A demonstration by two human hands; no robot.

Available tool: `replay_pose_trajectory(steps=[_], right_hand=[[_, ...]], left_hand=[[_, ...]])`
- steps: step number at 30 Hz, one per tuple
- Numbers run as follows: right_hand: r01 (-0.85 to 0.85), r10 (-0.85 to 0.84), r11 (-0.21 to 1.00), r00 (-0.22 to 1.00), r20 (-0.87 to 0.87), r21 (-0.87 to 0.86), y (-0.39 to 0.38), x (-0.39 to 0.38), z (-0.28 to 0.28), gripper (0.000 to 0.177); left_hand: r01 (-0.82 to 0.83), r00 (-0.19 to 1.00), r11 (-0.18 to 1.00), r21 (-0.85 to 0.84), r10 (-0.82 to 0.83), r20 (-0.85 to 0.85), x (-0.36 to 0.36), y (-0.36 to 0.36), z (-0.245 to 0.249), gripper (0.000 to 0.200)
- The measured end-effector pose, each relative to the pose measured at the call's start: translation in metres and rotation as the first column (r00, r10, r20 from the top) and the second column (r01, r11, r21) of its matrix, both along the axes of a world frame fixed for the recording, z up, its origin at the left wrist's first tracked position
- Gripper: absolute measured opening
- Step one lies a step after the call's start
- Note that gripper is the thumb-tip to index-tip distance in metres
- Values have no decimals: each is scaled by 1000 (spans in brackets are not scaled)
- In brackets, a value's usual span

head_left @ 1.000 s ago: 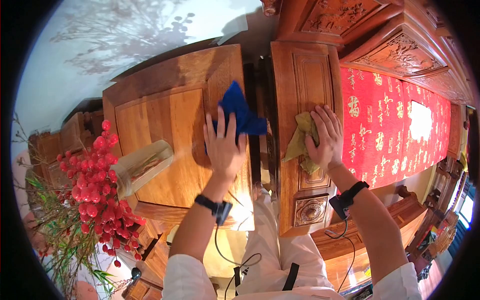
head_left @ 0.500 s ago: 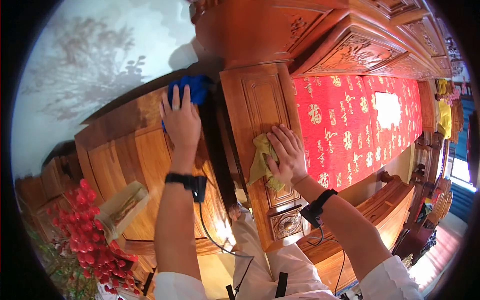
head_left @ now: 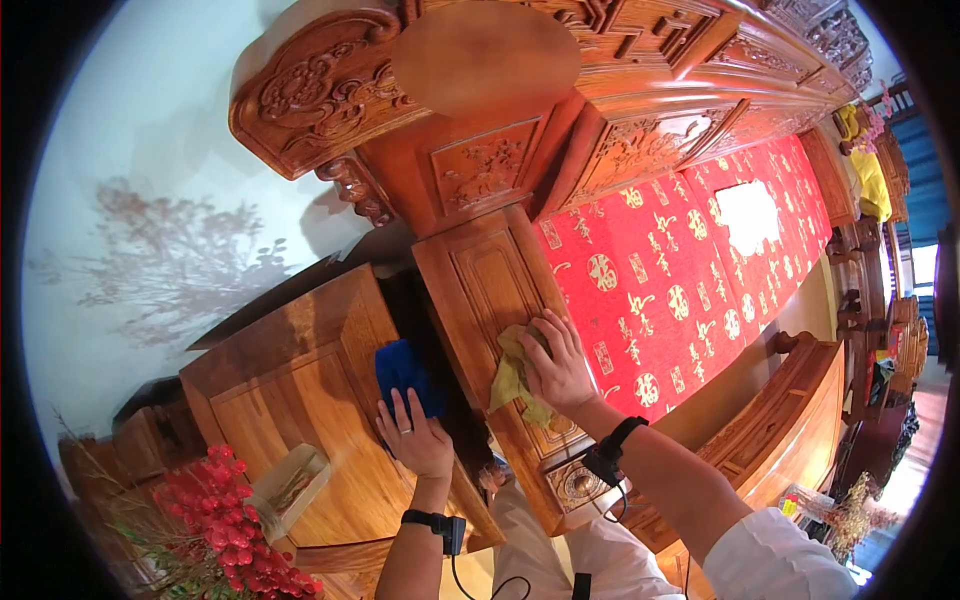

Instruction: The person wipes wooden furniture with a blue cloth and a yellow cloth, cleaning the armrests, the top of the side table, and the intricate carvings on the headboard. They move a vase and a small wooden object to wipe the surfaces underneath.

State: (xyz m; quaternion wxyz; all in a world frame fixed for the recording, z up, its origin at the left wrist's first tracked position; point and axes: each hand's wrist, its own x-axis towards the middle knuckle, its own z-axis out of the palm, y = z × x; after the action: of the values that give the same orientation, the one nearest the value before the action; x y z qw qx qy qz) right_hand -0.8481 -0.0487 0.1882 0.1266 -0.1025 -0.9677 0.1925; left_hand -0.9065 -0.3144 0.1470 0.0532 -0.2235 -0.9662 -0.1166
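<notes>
My left hand [head_left: 418,440] is pressed on a bunched blue cloth [head_left: 405,368], fingers extended over it and a ring on one finger. That cloth lies at the edge of a wooden cabinet top [head_left: 290,385], beside a dark gap. Across the gap, my right hand [head_left: 562,368] holds a crumpled yellow-green cloth [head_left: 518,378] against the carved wooden armrest [head_left: 495,275]. Its fingers bend slightly over the cloth. Parts of both cloths are hidden beneath my palms.
A red seat cushion [head_left: 660,290] with gold characters lies right of the armrest, below a carved wooden backrest [head_left: 640,150]. Red berry stems [head_left: 225,520] and a tissue box [head_left: 288,490] stand at lower left. A wooden table [head_left: 780,430] is at right.
My left hand has drawn the blue cloth back toward me along the cabinet edge. My right hand stays on the armrest with its cloth, slightly nearer. The view has shifted, showing more of the backrest.
</notes>
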Motion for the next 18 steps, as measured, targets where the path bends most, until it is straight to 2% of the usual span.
replay_pose_trajectory(steps=[7,10,11,13,15,17,18], right_hand=[[6,0,998,994,-105,60,6,-3,-8,46],[-67,63,997,993,-98,-34,3,0,-11,49],[-52,50,998,993,-108,-19,3,2,-12,49],[-78,77,997,996,44,14,1,4,-13,53],[-133,133,989,991,1,57,3,-5,-3,58],[-242,229,970,945,234,26,-3,-8,39,54],[-239,224,970,947,231,39,-2,-9,39,54]], left_hand=[[-16,999,1000,9,16,-50,1,7,7,57],[-6,996,1000,14,7,-86,1,6,3,56],[-8,996,1000,5,9,-89,1,6,3,55],[-16,994,1000,24,19,-110,2,2,-2,53],[-32,994,999,32,35,-106,3,3,-10,51],[-49,995,998,41,52,-83,5,4,-10,51],[-62,996,997,54,65,-62,5,5,-11,50]])
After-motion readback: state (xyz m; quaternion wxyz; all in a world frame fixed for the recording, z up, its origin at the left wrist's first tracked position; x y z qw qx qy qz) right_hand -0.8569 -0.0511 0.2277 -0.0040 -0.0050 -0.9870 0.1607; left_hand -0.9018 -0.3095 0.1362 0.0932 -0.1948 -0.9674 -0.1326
